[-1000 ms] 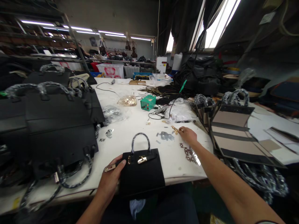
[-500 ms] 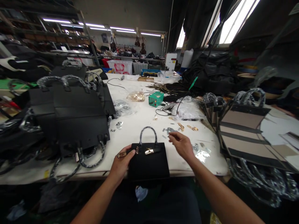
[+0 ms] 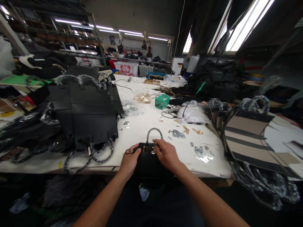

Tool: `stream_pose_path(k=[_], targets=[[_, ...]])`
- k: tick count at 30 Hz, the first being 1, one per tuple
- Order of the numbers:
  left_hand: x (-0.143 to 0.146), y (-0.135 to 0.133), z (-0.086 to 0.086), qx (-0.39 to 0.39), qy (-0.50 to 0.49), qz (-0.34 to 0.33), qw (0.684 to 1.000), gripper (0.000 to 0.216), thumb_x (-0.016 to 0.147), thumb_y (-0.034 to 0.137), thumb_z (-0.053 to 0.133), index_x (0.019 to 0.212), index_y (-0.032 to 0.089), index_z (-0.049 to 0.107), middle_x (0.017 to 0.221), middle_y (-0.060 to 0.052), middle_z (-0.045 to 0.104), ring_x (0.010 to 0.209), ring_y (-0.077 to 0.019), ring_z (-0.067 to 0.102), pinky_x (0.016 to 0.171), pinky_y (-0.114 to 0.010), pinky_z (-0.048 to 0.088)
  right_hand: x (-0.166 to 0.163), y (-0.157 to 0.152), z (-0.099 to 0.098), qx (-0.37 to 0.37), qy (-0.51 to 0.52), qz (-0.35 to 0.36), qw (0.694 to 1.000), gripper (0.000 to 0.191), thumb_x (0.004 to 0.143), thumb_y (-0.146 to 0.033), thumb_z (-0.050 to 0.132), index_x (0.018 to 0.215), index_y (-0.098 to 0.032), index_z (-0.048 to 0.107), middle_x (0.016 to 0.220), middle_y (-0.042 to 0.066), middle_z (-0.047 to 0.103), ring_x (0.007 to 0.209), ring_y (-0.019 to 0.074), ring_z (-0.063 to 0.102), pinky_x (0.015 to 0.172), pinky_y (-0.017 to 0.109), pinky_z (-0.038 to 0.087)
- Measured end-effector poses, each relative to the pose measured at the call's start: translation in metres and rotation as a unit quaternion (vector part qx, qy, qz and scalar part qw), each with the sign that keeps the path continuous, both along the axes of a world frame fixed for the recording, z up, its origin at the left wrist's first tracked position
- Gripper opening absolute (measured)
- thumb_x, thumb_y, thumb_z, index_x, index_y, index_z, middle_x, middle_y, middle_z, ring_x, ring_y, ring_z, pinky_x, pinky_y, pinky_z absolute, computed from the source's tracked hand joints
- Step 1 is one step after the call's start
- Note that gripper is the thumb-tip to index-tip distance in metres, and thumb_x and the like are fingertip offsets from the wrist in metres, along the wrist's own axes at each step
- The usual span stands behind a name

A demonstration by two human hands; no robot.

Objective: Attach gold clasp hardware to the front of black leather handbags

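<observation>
A small black handbag (image 3: 145,167) hangs over the near table edge, its curved handle (image 3: 154,129) wrapped in clear plastic and standing up. My left hand (image 3: 130,160) grips its left edge, thumb on the front. A strap end with a gold-coloured fitting (image 3: 129,151) sticks out beside those fingers. On the bag's upper front is a slim gold loop (image 3: 144,149). My right hand (image 3: 167,154) lies over the right part of the bag, fingers closed at a gold clasp (image 3: 153,152), which they partly cover.
Flat grey metal plates (image 3: 178,134), gold fittings (image 3: 186,129) and shiny pieces (image 3: 204,156) lie on the white table (image 3: 142,123). Behind stands a green box (image 3: 162,101) with a cable. Stacked black bag pieces (image 3: 92,123) flank the left, lined bag panels (image 3: 245,132) the right.
My right hand has moved left from beside the metal plates onto the bag's clasp. My left hand keeps its grip on the bag. The whole view has shifted slightly.
</observation>
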State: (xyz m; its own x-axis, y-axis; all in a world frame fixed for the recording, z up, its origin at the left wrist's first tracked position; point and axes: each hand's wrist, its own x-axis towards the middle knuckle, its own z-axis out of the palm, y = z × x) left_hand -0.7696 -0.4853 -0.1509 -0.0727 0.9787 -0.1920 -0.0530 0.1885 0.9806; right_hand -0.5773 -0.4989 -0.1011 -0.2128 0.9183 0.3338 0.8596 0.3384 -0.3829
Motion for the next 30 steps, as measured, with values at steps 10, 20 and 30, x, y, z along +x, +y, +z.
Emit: stream_pose_path(k=[10,20,30], targets=[[-0.002,0.000,-0.007,0.014,-0.010,0.004,1.000,0.047,0.073,0.042,0.070,0.113,0.017,0.068,0.099,-0.009,0.076,0.086,-0.0232,0.070,0.078,-0.032,0.054,0.000,0.013,0.002,-0.021,-0.005,0.015,1.000,0.030,0.098,-0.023,0.042,0.124,-0.026,0.057,0.108,0.003,0.067,0.092,0.0174,0.064,0.079,0.026,0.044],[-0.002,0.003,-0.008,0.009,-0.014,0.023,1.000,0.044,0.073,0.039,0.070,0.111,0.015,0.068,0.098,-0.010,0.075,0.080,-0.0224,0.071,0.074,-0.032,0.054,0.004,0.017,-0.002,-0.048,0.008,0.038,0.998,0.031,0.097,-0.024,0.043,0.123,-0.027,0.060,0.110,0.005,0.067,0.096,0.0187,0.064,0.083,0.027,0.046],[0.000,0.001,-0.003,0.000,-0.023,0.025,0.999,0.044,0.072,0.038,0.070,0.109,0.016,0.069,0.090,-0.008,0.076,0.080,-0.0225,0.071,0.074,-0.032,0.054,0.050,0.020,0.044,-0.284,0.155,0.158,0.933,0.030,0.085,-0.023,0.051,0.107,-0.024,0.071,0.083,0.000,0.070,0.065,0.0128,0.061,0.063,0.024,0.047]])
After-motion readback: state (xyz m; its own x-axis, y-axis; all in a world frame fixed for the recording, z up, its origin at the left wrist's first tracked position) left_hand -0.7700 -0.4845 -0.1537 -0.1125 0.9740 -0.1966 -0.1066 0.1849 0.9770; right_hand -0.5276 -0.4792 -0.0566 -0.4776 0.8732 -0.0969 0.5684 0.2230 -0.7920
